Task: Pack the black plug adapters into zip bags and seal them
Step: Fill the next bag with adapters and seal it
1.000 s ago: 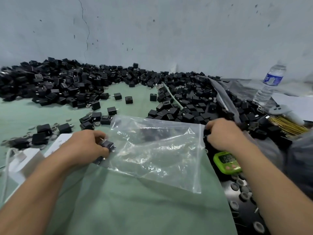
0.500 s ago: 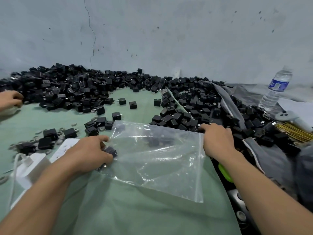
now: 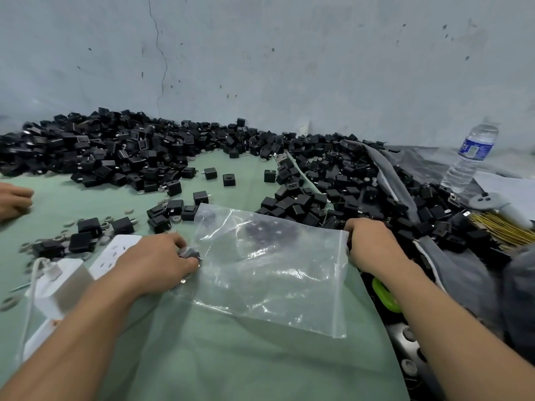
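While the clear, crinkled zip bag lies slack and glossy on the soft green cloth, the left hand curls its fingers round one boxy black plug adapter at the bag's left edge, and the right hand pinches its far right corner. A heap of adapters, matte and cube-shaped, lines the back and right of the cloth. A smooth white power strip lies just beside the left hand. Behind rises a pale, scuffed wall with a thin crack; a ribbed plastic water bottle stands at the right.
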A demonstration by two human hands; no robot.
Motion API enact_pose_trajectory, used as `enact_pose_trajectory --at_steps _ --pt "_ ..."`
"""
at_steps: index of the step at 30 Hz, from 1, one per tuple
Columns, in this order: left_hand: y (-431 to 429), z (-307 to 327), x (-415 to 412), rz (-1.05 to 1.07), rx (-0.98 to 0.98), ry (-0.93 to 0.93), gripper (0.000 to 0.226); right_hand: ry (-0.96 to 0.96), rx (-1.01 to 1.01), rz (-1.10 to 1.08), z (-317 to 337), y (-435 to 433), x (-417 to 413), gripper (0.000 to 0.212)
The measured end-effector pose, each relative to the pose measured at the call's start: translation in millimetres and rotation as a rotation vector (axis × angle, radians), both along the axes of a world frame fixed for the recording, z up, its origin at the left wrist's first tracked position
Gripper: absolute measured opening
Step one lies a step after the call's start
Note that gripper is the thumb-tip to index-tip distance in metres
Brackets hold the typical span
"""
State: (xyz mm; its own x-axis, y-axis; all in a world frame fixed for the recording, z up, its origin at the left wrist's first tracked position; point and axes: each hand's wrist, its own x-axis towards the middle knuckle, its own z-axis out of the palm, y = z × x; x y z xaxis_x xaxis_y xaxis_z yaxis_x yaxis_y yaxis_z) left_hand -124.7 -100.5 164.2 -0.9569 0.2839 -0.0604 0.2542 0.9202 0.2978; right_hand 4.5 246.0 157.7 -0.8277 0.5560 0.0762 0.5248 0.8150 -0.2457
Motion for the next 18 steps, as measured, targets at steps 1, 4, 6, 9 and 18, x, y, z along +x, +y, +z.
enact_pose_trajectory --at_steps 1,4,6,9,18 --pt "0.7 0.6 -0.3 -0.008 -0.009 0.004 0.036 0.042 -0.002 -0.022 4.2 -0.5 1.0 0.033" --pt "1.5 3.2 -0.9 -0.020 -0.029 0.018 0.035 0.157 -0.074 -0.058 26.1 -0.5 9.0 0.036" --pt "1.9 5.2 -1.0 -0.027 -0.032 0.014 0.036 0.173 -0.248 0.013 41.4 -2.1 23.2 0.029" --pt "2.7 7.0 0.5 -0.047 0.027 -0.046 0.034 -0.059 -0.548 0.261 50.9 -16.4 49.9 0.026" --pt "5.9 7.2 10.7 -0.143 0.108 -0.139 0.031 -0.416 -1.367 0.734 36.3 -71.8 34.2 0.034"
